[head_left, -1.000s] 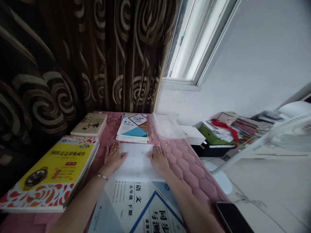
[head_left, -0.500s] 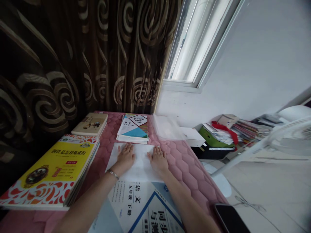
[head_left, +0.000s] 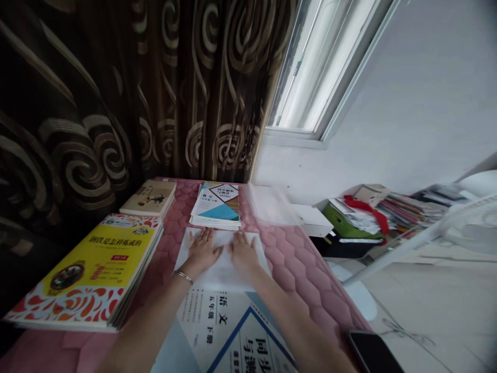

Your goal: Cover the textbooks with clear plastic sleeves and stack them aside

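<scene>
A white sheet (head_left: 225,277) lies on the pink quilted table cover, against the top end of a blue and white workbook (head_left: 229,331). Whether the sheet is separate or joined to the workbook, I cannot tell. My left hand (head_left: 202,251) rests flat on the sheet's left part, thumb out to the side, a silver bracelet at the wrist. On the sheet's middle, close to the left thumb, lies my right hand (head_left: 243,254), fingers stretched forward and slightly blurred. Neither hand grips anything. Just beyond the fingertips is a small stack of workbooks (head_left: 216,204).
On the left are a stack topped by a yellow book (head_left: 89,269) and a tan book (head_left: 149,198). Clear plastic film (head_left: 272,204) lies at the back right. A phone (head_left: 373,352) sits at the near right edge. A white fan (head_left: 430,235) stands beyond the table.
My right hand has slid left across the sheet, nearer to my left hand. The left hand stays flat in about the same place. The view has shifted slightly.
</scene>
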A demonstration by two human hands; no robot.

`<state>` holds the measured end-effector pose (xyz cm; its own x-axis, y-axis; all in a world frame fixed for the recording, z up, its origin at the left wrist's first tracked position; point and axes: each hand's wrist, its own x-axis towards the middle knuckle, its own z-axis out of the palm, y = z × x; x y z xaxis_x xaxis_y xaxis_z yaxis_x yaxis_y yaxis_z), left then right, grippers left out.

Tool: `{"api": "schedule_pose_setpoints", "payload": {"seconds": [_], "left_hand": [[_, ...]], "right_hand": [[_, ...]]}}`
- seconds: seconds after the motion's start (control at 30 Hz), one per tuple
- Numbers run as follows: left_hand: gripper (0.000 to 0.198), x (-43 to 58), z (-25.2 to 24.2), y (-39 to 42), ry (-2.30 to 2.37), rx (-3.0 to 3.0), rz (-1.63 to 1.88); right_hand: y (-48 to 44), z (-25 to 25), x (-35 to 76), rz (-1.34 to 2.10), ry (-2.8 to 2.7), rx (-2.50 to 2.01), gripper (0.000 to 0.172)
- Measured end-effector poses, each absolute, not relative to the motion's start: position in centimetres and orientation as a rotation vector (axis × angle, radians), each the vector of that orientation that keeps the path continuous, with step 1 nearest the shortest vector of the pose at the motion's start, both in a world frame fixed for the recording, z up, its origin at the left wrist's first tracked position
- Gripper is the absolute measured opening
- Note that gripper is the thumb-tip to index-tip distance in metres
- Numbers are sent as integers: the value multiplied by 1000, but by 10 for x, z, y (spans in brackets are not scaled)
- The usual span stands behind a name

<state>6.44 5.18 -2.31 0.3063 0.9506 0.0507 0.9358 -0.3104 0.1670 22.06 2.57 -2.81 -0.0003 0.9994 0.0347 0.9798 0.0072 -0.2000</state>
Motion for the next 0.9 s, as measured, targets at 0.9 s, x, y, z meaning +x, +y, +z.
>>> {"api": "schedule_pose_setpoints", "payload": {"seconds": [0.9], "left_hand": [[56, 24, -10, 25, 2158, 2290, 97]], "right_hand": [[26, -38, 269, 104, -1931, -2372, 65]]}}
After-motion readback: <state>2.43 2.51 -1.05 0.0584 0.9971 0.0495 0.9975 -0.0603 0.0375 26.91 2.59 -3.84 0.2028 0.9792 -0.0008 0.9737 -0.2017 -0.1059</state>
